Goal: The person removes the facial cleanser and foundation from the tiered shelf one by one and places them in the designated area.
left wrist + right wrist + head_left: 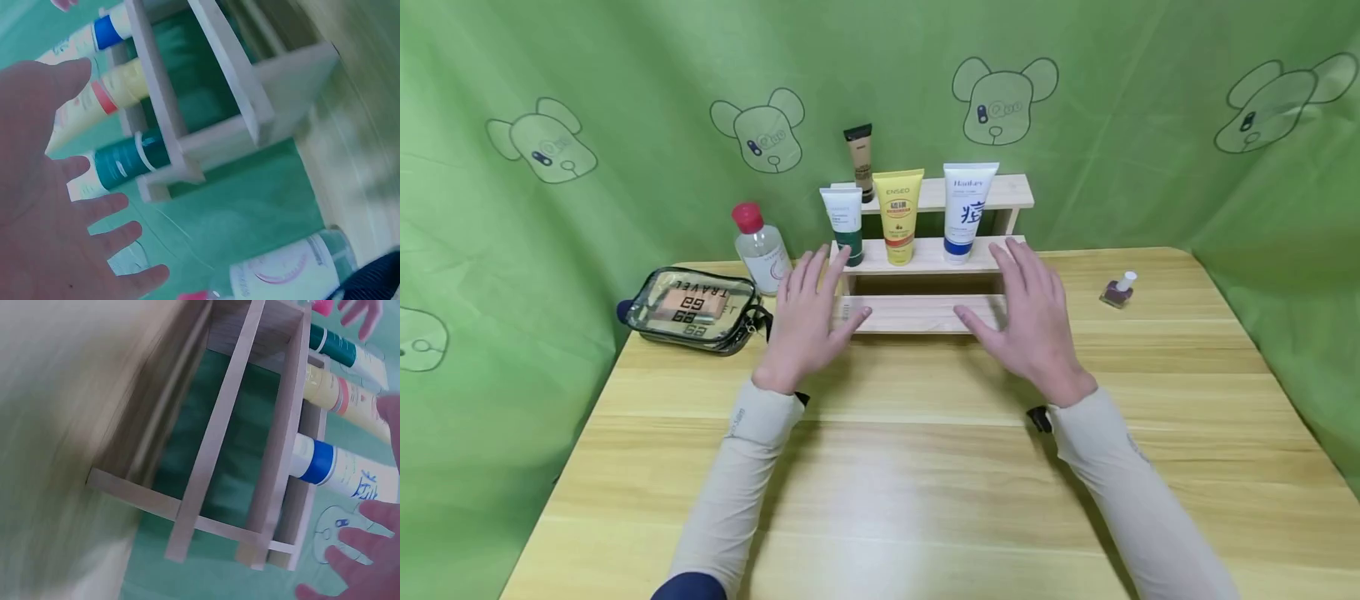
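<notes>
Near the back edge of the table, a stepped wooden rack stands before a green cloth, its tiers rising toward the back, presumably so that whatever is behind shows over whatever is in front. On the middle step a white-and-green tube, a yellow tube and a white-and-blue tube stand upright on their caps, wide crimped ends up; the flat caps likely serve as feet, with the labels facing the person. A slim tan tube stands higher, on the top step toward the left end. The person's left hand and right hand are held out over either side of the rack's front, fingers spread well apart and gripping nothing, a mirrored pose that seems to frame the rack between them; whether any fingertip touches wood cannot be told. Left of the rack a clear bottle with a red cap stands upright beside a transparent pouch lying flat, while a small nail polish bottle stands off to the right, well apart.
</notes>
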Tool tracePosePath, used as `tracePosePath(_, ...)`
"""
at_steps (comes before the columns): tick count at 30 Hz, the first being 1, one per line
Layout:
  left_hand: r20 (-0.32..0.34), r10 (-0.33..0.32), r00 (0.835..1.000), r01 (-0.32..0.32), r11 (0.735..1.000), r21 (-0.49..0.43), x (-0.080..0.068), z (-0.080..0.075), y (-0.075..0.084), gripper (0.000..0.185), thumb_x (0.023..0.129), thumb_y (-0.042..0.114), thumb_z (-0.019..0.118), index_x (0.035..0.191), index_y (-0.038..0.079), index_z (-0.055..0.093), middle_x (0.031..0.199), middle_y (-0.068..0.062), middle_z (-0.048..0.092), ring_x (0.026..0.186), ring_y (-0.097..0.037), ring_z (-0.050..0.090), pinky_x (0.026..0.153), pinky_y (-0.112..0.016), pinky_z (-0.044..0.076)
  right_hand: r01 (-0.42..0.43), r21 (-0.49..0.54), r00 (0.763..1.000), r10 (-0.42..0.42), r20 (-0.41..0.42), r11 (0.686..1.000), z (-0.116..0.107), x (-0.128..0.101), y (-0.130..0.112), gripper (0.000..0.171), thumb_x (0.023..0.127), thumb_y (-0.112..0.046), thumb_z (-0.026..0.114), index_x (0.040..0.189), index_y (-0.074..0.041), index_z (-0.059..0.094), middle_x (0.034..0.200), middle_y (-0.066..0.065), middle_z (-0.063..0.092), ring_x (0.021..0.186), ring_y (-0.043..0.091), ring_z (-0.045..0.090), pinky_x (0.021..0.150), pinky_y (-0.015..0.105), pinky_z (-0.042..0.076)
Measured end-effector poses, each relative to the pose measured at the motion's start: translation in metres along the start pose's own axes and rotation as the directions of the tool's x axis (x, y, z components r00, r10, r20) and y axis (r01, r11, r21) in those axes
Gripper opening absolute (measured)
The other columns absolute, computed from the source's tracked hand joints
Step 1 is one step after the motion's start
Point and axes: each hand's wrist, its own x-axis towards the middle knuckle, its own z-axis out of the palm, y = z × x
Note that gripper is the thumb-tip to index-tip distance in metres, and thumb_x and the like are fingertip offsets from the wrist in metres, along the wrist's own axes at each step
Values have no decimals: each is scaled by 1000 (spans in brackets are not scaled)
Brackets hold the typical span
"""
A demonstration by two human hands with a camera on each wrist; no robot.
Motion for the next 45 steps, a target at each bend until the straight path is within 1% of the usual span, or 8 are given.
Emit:
tracePosePath(10, -40, -69, 997, 63, 989, -131, 9, -1, -30, 88, 108, 47, 66, 176, 20, 18, 181, -17, 24, 169, -40, 21, 138, -64, 14, 162, 225, 937, -78, -340, 961, 10, 17, 5, 68, 99, -30, 72, 154, 4, 52, 157, 30, 54, 147, 45, 51, 128, 61, 37)
tracePosePath(13, -32, -73, 997, 63, 966, -252, 14, 5, -39, 86, 108, 41, 67, 176, 20, 19, 179, -16, 28, 167, -38, 25, 138, -63, 20, 182, 285, 912, -54, -407, 941, 14, 24, 5, 59, 99, -24, 71, 148, 5, 56, 150, 30, 59, 142, 43, 54, 127, 54, 39)
tracePosePath(15, -2, -85, 996, 78, 920, -383, 18, 11, -43, 83, 109, 36, 67, 176, 21, 19, 179, -16, 28, 166, -38, 28, 136, -64, 24, 167, 316, 905, -18, -424, 934, 16, 28, 3, 56, 99, -20, 71, 147, 4, 58, 148, 28, 60, 141, 41, 55, 126, 53, 41)
tracePosePath(20, 77, -122, 990, 143, 751, -645, 23, 24, -47, 74, 112, 29, 62, 174, 22, 23, 178, -18, 29, 163, -39, 33, 132, -65, 33, 79, 352, 918, 70, -391, 933, 21, 35, 2, 56, 99, -17, 73, 150, 1, 57, 149, 23, 61, 136, 40, 57, 119, 56, 45)
tracePosePath(23, 96, -128, 987, 158, 676, -719, 27, 31, -47, 69, 112, 24, 60, 173, 23, 26, 177, -21, 31, 161, -41, 36, 131, -63, 35, 50, 399, 930, 103, -353, 916, 24, 40, 1, 58, 100, -15, 73, 153, 1, 54, 150, 22, 59, 136, 41, 57, 117, 59, 47)
tracePosePath(28, 137, -176, 975, 213, 558, -802, 34, 41, -47, 64, 113, 23, 58, 170, 33, 32, 175, -19, 32, 154, -44, 45, 124, -61, 45, 3, 529, 959, 148, -243, 849, 23, 47, 0, 62, 102, -13, 72, 159, -6, 48, 152, 18, 54, 143, 33, 52, 122, 57, 47)
tracePosePath(35, 119, -181, 976, 194, 491, -849, 41, 55, -48, 59, 114, 21, 56, 168, 33, 35, 177, -10, 31, 153, -41, 46, 123, -60, 46, -33, 623, 970, 175, -168, 782, 23, 55, -2, 62, 106, -8, 66, 163, -4, 41, 158, 19, 49, 149, 33, 47, 125, 58, 44)
tracePosePath(45, 94, -201, 975, 174, 429, -887, 38, 68, -44, 47, 117, 22, 50, 162, 30, 38, 152, -24, 54, 139, -52, 57, 113, -49, 48, -17, 656, 992, 97, -85, 754, 20, 62, -1, 54, 113, -7, 51, 165, -4, 35, 157, 19, 53, 146, 32, 52, 122, 55, 49)
